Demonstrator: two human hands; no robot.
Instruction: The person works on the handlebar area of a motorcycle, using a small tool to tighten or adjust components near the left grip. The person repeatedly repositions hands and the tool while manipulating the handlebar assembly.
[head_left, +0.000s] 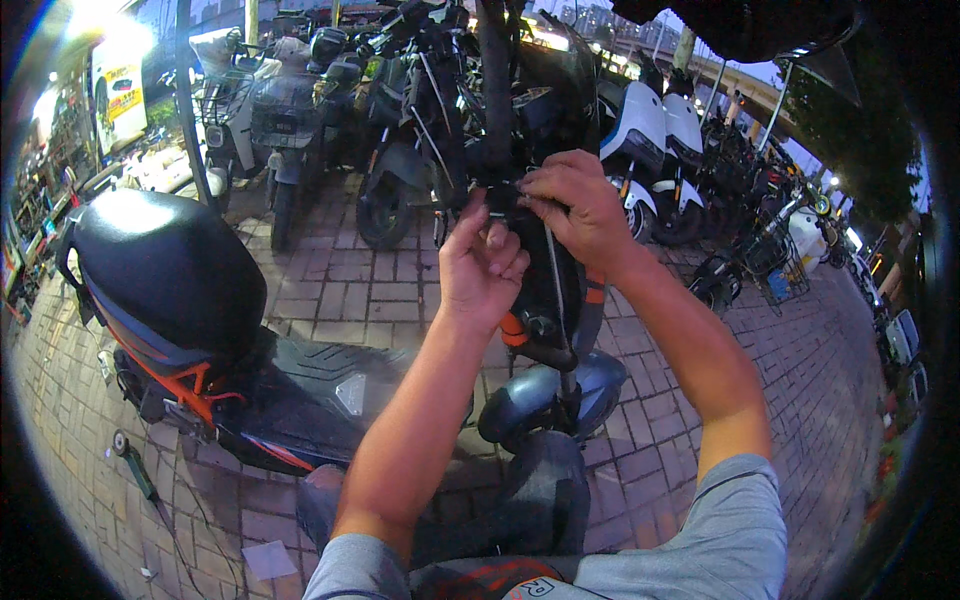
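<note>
At the front of a black and orange electric scooter (170, 270), my left hand (480, 260) is raised to a small black fitting (505, 200) on the dark upright column, thumb up against it and fingers curled. What it grips, if anything, is unclear. Beside it my right hand (570, 205) pinches at the same fitting, its thumb and forefinger closed on something too small to name. Under both hands are the orange-trimmed front body and black handlebar (545, 350), with a round mirror (595, 390) below.
Parked scooters (285, 130) and white ones (640, 140) line the back, a bicycle with basket (765, 265) at right. A lit signboard (125, 95) stands at far left. On the brick paving (340, 290) lie a green power tool (140, 470) and a white sheet (270, 558).
</note>
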